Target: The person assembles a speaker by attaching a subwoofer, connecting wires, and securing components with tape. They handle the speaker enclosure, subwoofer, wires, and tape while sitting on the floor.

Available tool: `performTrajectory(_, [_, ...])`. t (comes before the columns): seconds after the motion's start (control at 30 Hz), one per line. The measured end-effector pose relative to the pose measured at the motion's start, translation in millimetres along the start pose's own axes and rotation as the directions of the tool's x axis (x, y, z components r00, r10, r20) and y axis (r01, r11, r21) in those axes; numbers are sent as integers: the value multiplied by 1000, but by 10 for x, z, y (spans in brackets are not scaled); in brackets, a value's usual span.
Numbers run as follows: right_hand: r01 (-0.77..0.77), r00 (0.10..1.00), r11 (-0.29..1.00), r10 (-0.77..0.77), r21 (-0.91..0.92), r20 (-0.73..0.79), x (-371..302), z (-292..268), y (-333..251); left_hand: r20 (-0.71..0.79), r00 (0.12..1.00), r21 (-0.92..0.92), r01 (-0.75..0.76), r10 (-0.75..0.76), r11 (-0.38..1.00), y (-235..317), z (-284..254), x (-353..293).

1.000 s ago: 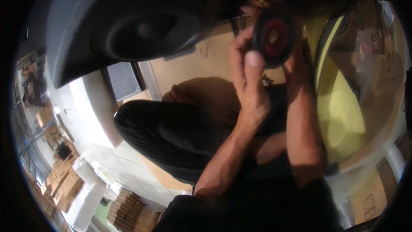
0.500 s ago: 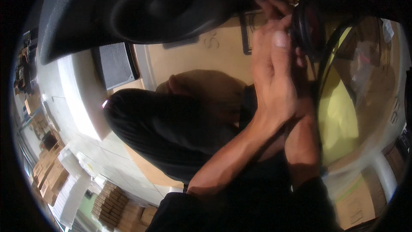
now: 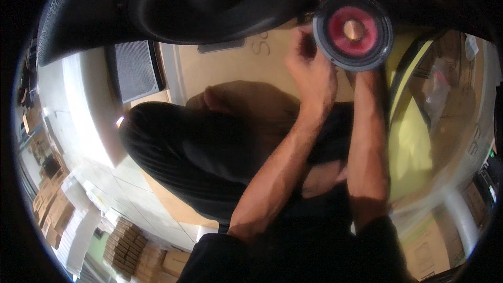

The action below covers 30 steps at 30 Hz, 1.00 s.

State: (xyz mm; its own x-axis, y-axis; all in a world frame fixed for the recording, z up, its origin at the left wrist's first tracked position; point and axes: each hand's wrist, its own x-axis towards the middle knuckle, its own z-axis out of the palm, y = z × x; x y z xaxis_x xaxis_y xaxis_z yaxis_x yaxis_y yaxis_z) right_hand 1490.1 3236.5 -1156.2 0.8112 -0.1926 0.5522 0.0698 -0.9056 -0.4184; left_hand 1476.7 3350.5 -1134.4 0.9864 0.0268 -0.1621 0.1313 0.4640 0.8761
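A small round speaker driver point(image 3: 378, 51), with a dark rim, red cone and copper-coloured centre, faces me at the upper right. Behind it lies my right hand point(image 3: 361, 76), mostly covered, its forearm running up to the driver, which it appears to hold from the back. At the driver's left edge is my left hand point(image 3: 313, 76), its fingers curled and partly in shadow. Whatever they pinch is too dark to make out. Across the top spreads a large black speaker cabinet point(image 3: 99, 18) with a big round woofer point(image 3: 209, 5), close to both hands.
My folded leg point(image 3: 178, 147) in black trousers is below the cabinet, over brown cardboard point(image 3: 209, 71). A grey mesh grille point(image 3: 136, 76) stands at left. Yellow material point(image 3: 411, 152) and a clear plastic bag point(image 3: 439, 86) lie at right. Stacked boxes point(image 3: 123, 243) fill the lower left.
The speaker driver has turned from edge-on to facing me. My left hand has shifted left, off my right hand, and my forearms have moved apart.
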Motion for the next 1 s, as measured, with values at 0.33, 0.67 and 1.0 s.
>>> performTrajectory(0.33, [-216,969,961,233,-172,85,-1,-36,-115,66,997,678,-69,33,732,-297,-389,403])
performTrajectory(0.67, [-203,977,977,207,-70,59,39,-222,-51,82,922,622,-344,378,703,-338,-348,535])
performTrajectory(1.0, [-185,982,980,186,78,-15,110,-240,47,229,955,674,-295,189,677,-243,-345,478])
